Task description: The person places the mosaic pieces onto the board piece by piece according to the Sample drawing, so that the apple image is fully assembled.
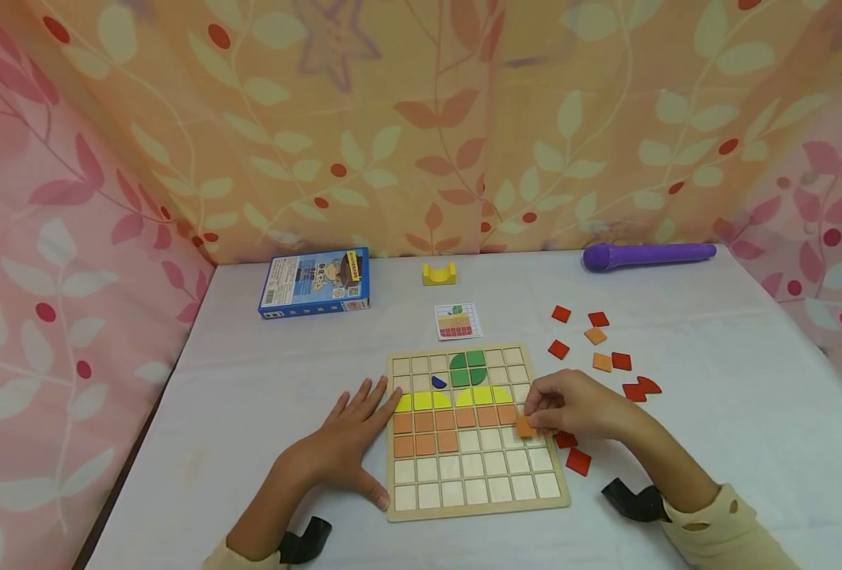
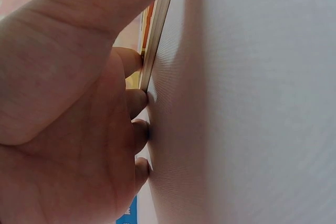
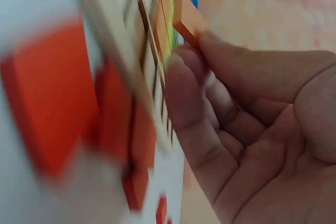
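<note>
My right hand (image 1: 570, 405) pinches an orange square tile (image 1: 526, 427) between thumb and fingertips, over the right side of a wooden grid board (image 1: 479, 512). In the right wrist view the tile (image 3: 187, 18) tilts up from the fingertips. With fingers spread, my left hand (image 1: 345, 439) rests at the board's left edge, thumb and index fingertip at the frame. Its fingertips meet the white cloth in the left wrist view. On the board lie green pieces (image 1: 468, 369), a small blue piece (image 1: 439, 381), a row of yellow pieces (image 1: 422, 400) and orange tiles (image 1: 425, 443) below.
Loose red tiles (image 1: 579, 461) and orange tiles (image 1: 602, 362) are scattered right of the board. Behind it stand a pattern card (image 1: 457, 321) and a yellow holder (image 1: 439, 274). A blue box (image 1: 315, 283) lies back left, a purple microphone-shaped object (image 1: 649, 255) back right.
</note>
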`<act>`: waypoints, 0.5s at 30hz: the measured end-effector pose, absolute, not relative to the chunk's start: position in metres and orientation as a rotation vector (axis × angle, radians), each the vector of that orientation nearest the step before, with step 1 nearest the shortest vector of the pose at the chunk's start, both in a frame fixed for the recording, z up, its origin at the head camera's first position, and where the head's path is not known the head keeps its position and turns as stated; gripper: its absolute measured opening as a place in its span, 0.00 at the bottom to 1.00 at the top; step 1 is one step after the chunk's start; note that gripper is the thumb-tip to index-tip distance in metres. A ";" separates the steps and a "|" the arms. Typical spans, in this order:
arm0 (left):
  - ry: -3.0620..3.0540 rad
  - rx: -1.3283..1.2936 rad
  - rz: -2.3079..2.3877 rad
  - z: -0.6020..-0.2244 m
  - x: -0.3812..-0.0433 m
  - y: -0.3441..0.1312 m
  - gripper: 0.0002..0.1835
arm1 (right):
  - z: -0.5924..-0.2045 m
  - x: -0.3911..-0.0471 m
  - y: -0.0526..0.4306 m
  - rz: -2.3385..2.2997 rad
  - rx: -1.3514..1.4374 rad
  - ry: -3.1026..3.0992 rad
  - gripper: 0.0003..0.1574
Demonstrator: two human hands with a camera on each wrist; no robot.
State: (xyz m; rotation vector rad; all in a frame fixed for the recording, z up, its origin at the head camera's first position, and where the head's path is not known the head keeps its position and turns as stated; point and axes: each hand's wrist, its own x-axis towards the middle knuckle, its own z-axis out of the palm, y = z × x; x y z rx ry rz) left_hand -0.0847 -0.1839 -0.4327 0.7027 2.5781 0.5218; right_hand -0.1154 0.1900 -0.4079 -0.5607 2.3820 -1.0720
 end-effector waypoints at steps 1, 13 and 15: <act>2.580 0.704 0.520 -0.433 -0.085 -0.184 0.78 | -0.409 -0.113 0.183 -1.072 -0.578 2.386 0.04; 2.585 0.705 0.505 -0.435 -0.085 -0.186 0.79 | -0.420 -0.095 0.121 -1.031 -0.834 2.580 0.07; 2.587 0.704 0.505 -0.435 -0.085 -0.186 0.78 | -0.422 -0.091 0.114 -0.956 -0.886 2.621 0.06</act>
